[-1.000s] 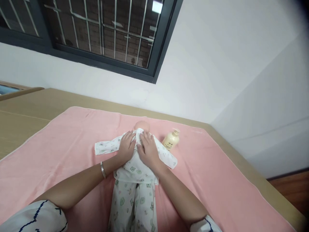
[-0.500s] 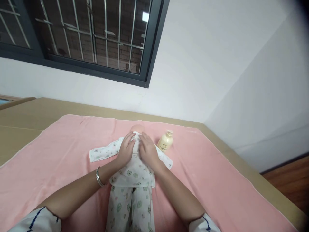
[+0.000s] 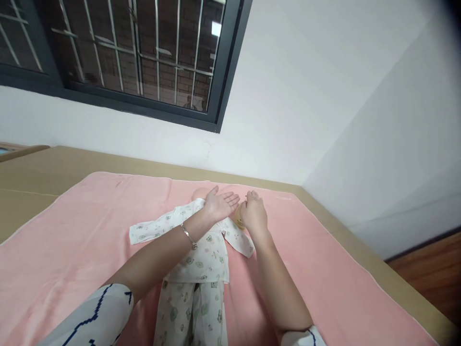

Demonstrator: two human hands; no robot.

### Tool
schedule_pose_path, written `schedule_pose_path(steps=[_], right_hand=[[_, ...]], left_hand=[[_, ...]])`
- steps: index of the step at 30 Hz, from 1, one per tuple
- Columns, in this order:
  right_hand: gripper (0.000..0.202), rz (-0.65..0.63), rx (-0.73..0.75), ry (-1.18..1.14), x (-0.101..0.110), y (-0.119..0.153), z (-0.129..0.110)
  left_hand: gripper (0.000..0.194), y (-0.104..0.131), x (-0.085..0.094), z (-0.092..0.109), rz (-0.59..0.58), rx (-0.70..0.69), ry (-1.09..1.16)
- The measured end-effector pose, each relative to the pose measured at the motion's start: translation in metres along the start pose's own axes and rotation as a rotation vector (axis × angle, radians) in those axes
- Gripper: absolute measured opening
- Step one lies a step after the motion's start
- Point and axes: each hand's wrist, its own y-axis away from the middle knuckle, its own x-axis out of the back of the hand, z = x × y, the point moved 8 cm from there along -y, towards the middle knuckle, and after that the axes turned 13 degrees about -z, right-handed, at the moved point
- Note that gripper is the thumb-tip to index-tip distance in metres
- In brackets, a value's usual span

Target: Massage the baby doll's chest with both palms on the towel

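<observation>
A baby doll (image 3: 200, 193) lies on its back in a white printed top (image 3: 205, 257) and matching trousers (image 3: 211, 312), its arms spread. Above its chest, my left hand (image 3: 221, 205) is turned palm up with the fingers stretched towards the right; it holds nothing. My right hand (image 3: 255, 211) is curled over the top of a pale yellow pump bottle (image 3: 239, 218) beside the doll's shoulder. Most of the bottle, including its pump head, is hidden behind that hand. The left fingertips are close to the bottle.
Under the doll spreads a pink blanket (image 3: 309, 269) on a tan padded surface (image 3: 90, 158). White walls (image 3: 288, 96) rise behind and to the right. A dark-framed window (image 3: 144, 57) with metal bars is at the upper left.
Both hands have left the doll's chest. My left hand has turned palm up and shifted right; my right hand has moved right onto the pump bottle.
</observation>
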Motion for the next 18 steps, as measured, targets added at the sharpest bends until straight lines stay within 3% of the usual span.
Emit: schedule_pose_path(steps=[5,9,12,14,16,18], right_hand=[[0.044,-0.005,0.034,0.130,0.007,0.005,-0.011],[0.053,-0.041,0.039,0.139,0.006,0.006,-0.009],[0.057,-0.045,0.013,0.107,0.002,0.007,-0.011],[0.059,-0.041,0.064,0.041,-0.002,0.011,-0.024],[0.060,-0.039,0.176,-0.038,-0.006,0.021,-0.046],[0.061,-0.024,0.290,-0.087,-0.008,0.039,-0.071]], left_hand=[[0.071,-0.016,-0.008,-0.007,-0.002,0.010,0.019],[0.068,-0.012,-0.002,-0.006,0.016,-0.033,0.054],[0.064,0.007,-0.001,-0.007,0.011,-0.035,0.025],[0.061,0.024,-0.007,-0.011,-0.056,0.004,-0.059],[0.062,0.042,-0.020,-0.017,-0.186,0.067,-0.226],[0.062,0.060,-0.025,-0.012,-0.215,0.026,-0.507]])
